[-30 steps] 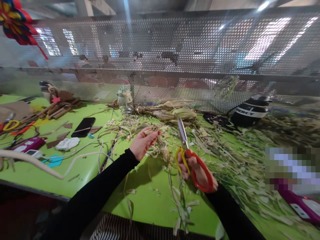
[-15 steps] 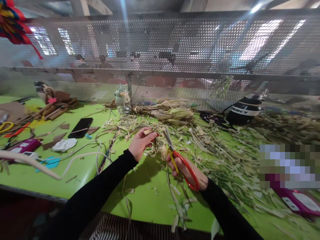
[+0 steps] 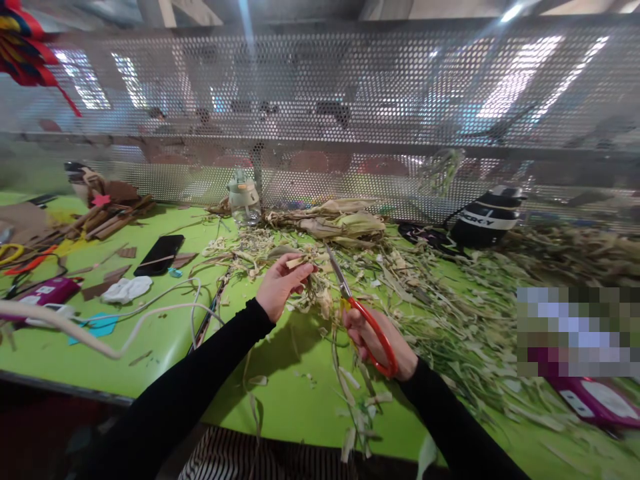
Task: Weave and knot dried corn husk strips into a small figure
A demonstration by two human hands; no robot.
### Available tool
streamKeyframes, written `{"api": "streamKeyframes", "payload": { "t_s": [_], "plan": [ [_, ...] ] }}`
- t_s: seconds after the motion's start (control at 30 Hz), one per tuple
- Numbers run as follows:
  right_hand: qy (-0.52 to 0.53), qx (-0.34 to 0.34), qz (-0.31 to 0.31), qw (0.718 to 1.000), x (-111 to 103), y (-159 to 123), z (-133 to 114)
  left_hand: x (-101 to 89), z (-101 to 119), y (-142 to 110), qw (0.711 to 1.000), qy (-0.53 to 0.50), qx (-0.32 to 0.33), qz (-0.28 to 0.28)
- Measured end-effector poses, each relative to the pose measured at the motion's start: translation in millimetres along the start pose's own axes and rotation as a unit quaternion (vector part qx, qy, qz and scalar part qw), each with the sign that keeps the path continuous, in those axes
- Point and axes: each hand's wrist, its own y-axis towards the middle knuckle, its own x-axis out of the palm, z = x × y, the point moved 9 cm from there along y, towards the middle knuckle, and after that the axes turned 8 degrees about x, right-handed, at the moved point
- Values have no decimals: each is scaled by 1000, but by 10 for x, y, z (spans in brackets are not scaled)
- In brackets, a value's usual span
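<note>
My left hand (image 3: 283,285) is closed, pinching a small bunch of dried corn husk (image 3: 311,261) between thumb and fingers; strips of it hang below the fingertips. In my right hand (image 3: 383,340) is a pair of scissors (image 3: 373,327) with red and yellow handles, fingers wrapped round the loops. The blades point up and away, just right of the held husk and apart from it. Around both hands lie cut husk scraps (image 3: 240,253). A bundle of whole husks (image 3: 345,223) rests behind them against the mesh screen.
A lidded bottle (image 3: 245,200) and a black jug (image 3: 487,220) stand at the mesh screen (image 3: 310,87). Shredded husk (image 3: 465,333) covers the right of the green table (image 3: 165,360). On the left lie a phone (image 3: 160,255), crumpled tissue (image 3: 127,289), a white cable (image 3: 123,348) and a purple device (image 3: 50,291).
The scissor blades have closed together and the right-hand fingers have drawn in around the handles. My left hand keeps its hold on the husk, almost unmoved.
</note>
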Motion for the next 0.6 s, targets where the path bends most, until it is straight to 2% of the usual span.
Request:
{"api": "streamKeyframes", "payload": {
  "t_s": [0.1,0.2,0.27,0.33,0.43,0.6],
  "plan": [
    [58,-17,-3,998,-9,-56,-98,-5,19,7,1000,-3,4,6],
    [98,-31,-114,988,199,-163,-192,3,54,16,1000,-3,17,8],
    [72,-16,-187,980,371,-231,-172,19,77,18,1000,-1,25,4],
    [32,-3,-223,974,478,-253,-115,31,98,17,999,-1,35,1],
    [-5,-12,-237,971,524,-215,-81,47,122,15,999,4,52,-10],
    [-26,-31,-225,973,488,-172,-105,61,110,14,997,16,64,-27]
  ]
}}
